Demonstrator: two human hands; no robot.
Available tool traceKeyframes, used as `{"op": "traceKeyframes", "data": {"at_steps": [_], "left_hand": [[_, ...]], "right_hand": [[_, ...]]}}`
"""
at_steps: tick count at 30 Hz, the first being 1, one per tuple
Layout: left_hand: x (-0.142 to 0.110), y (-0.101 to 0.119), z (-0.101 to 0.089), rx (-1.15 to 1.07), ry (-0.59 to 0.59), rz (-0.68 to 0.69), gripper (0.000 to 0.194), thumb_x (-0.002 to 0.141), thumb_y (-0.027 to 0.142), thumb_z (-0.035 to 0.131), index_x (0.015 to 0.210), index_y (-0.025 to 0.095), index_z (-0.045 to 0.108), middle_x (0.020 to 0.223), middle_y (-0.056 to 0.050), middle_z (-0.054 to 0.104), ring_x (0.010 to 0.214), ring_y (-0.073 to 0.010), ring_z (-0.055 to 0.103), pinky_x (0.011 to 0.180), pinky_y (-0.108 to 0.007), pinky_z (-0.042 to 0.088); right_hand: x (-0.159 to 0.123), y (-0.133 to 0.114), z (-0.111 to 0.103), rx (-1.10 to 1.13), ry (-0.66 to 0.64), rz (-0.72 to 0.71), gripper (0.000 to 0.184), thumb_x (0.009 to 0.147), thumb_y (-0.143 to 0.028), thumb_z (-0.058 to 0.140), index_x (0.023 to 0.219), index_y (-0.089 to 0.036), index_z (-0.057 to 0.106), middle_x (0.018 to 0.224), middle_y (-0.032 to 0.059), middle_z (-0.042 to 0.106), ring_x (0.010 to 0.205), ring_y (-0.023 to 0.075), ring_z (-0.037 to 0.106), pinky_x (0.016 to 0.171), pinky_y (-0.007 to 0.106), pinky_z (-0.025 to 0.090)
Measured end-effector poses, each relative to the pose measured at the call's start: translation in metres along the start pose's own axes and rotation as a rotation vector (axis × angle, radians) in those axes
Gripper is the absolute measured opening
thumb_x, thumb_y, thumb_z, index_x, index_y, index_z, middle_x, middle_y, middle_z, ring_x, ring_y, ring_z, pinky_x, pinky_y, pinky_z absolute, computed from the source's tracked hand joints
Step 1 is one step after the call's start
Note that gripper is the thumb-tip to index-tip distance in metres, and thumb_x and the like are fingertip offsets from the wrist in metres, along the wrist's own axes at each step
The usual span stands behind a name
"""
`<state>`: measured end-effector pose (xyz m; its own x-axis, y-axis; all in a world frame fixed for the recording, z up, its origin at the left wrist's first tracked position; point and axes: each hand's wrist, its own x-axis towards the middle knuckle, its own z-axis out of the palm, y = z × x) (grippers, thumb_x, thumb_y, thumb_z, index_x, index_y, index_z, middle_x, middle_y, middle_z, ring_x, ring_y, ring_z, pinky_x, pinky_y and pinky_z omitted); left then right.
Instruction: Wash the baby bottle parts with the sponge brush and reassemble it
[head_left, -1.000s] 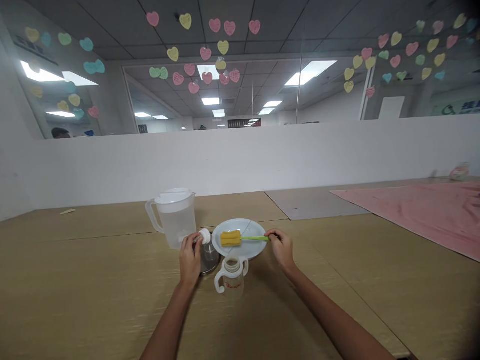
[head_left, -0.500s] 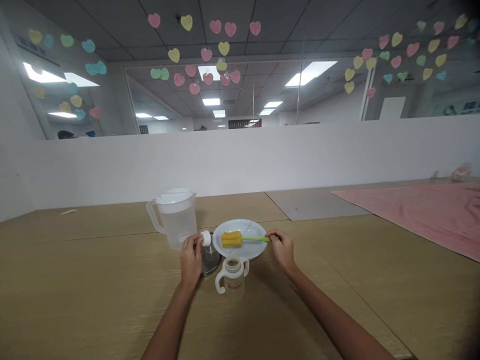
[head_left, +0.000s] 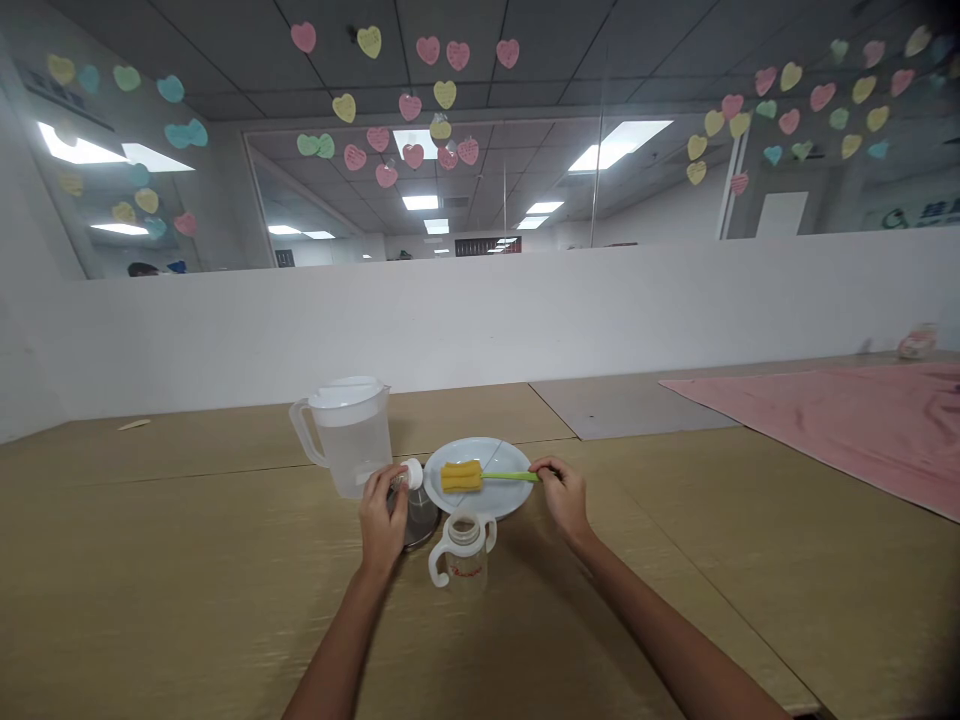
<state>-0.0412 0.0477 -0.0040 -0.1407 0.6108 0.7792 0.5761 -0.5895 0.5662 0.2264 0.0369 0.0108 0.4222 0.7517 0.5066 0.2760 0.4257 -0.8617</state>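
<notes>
My left hand (head_left: 384, 515) is closed with its fingertips on a white bottle cap (head_left: 412, 474), held above a round metal tray (head_left: 421, 530). Between thumb and fingers, my right hand (head_left: 562, 495) pinches the end of a green handle (head_left: 511, 477). At the handle's other end is a yellow sponge head (head_left: 461, 477), over the white oval plate (head_left: 504, 505); together they make a bottle brush. In front of the plate stands a clear baby bottle (head_left: 466, 570), upright and uncapped, with two white handles and red print. Neither hand touches it.
A translucent lidded pitcher (head_left: 349, 440) stands behind my left hand. At the right lies a pink cloth (head_left: 840, 410) beside a grey mat (head_left: 630, 408). A low white wall (head_left: 480, 330) with glass above borders the table's back. A small jar (head_left: 918, 342) sits far right.
The white cap in my left hand has turned slightly and shifted a little. My right hand and the brush hold their place; the whole view has drifted slightly.
</notes>
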Motion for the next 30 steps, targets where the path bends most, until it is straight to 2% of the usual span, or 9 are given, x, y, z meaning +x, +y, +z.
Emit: {"op": "traceKeyframes", "data": {"at_steps": [6,12,21,30], "left_hand": [[0.0,-0.003,0.001,0.017,-0.007,0.007,0.025,0.083,0.035,0.047,0.096,0.018,0.059,0.099,-0.008,0.061,0.096,-0.021,0.055,0.088,-0.038,0.044],[-0.001,-0.007,0.0,0.034,-0.019,0.075,0.022,0.086,0.031,0.041,0.089,0.019,0.059,0.092,-0.006,0.062,0.091,-0.0194,0.056,0.084,-0.035,0.045],[0.0,0.002,0.002,0.037,-0.078,0.054,0.025,0.087,0.033,0.041,0.103,0.02,0.056,0.102,-0.007,0.057,0.097,-0.0195,0.053,0.088,-0.036,0.044],[0.0,0.003,0.001,0.102,-0.02,0.018,0.028,0.085,0.045,0.043,0.085,0.019,0.055,0.082,-0.005,0.055,0.081,-0.0204,0.052,0.075,-0.035,0.044]], "right_hand": [[0.0,0.002,0.0,-0.014,0.004,0.002,0.021,0.063,-0.027,0.045,0.058,-0.017,0.062,0.063,0.0032,0.062,0.066,0.0184,0.053,0.064,0.027,0.038],[0.0,0.001,0.0,-0.002,-0.005,-0.003,0.02,0.063,-0.026,0.045,0.059,-0.017,0.062,0.063,0.003,0.061,0.066,0.0183,0.053,0.064,0.027,0.038],[0.0,0.001,0.0,-0.018,-0.004,-0.004,0.02,0.063,-0.026,0.044,0.059,-0.017,0.062,0.062,0.0025,0.061,0.065,0.0181,0.053,0.063,0.027,0.037],[-0.001,0.0,0.0,0.0,-0.002,0.007,0.02,0.063,-0.026,0.045,0.059,-0.017,0.062,0.063,0.0028,0.062,0.066,0.0183,0.053,0.064,0.027,0.038]]}}
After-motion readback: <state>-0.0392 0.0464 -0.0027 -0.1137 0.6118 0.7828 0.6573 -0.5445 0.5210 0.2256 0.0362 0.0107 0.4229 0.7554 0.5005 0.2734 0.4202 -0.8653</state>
